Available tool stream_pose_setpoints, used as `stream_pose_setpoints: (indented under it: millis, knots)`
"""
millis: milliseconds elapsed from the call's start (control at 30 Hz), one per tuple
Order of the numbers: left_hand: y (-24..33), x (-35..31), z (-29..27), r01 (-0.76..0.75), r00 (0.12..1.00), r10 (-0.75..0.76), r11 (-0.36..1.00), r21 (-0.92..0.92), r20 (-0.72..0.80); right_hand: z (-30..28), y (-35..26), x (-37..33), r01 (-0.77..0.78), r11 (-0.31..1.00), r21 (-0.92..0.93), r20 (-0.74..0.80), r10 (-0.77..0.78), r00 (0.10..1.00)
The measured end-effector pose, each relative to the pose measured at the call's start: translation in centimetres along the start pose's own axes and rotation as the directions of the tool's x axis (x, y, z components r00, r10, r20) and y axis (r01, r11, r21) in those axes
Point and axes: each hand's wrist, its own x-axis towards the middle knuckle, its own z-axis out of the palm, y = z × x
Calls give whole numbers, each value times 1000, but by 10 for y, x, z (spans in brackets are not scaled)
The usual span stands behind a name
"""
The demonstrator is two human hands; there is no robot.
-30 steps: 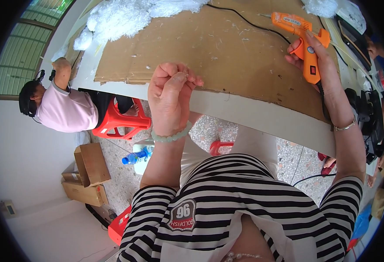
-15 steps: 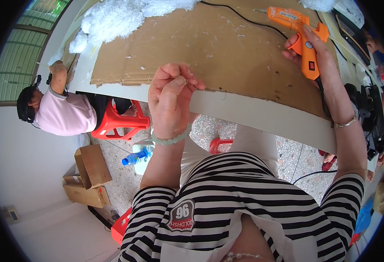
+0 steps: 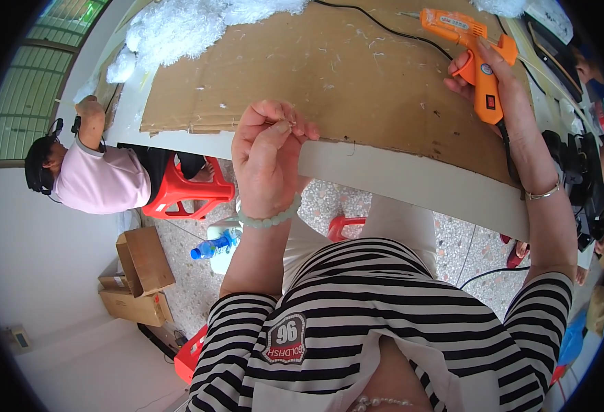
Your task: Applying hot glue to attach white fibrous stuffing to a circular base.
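Observation:
An orange glue gun (image 3: 486, 72) is in my right hand (image 3: 510, 89), its nozzle pointing left over the table. The fingers wrap round its handle near the trigger, with a black cord running down from the grip. My left hand (image 3: 267, 154) is raised above the table's near edge, thumb and forefinger pinched together. Something tiny and pale seems to be between those fingertips, too small to name. Beneath the hands lies a brown cardboard sheet (image 3: 377, 82), strewn with thin whitish strands.
Clear shredded plastic (image 3: 178, 31) is heaped at the far left of the table. Another person (image 3: 103, 172) sits on a red stool (image 3: 195, 192) at left. A blue-capped bottle (image 3: 213, 247) and cardboard boxes (image 3: 144, 264) are lower left. A black cable (image 3: 384, 31) crosses the cardboard.
Almost nothing differs. My left hand keeps its pinch with only a very slight shift, and my right hand holds the glue gun in the same place.

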Motion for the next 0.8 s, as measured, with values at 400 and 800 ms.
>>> stream_pose_setpoints:
  millis: [400, 800]
  knots:
    - [-1, -1, 1, -50, 999, 49, 999, -23, -16, -3, 1, 1, -8, 1000, 26, 39, 7, 999]
    - [-2, -4, -3, -48, 998, 51, 993, 104, -28, -1, 0, -1, -13, 1000, 25, 27, 12, 1000]
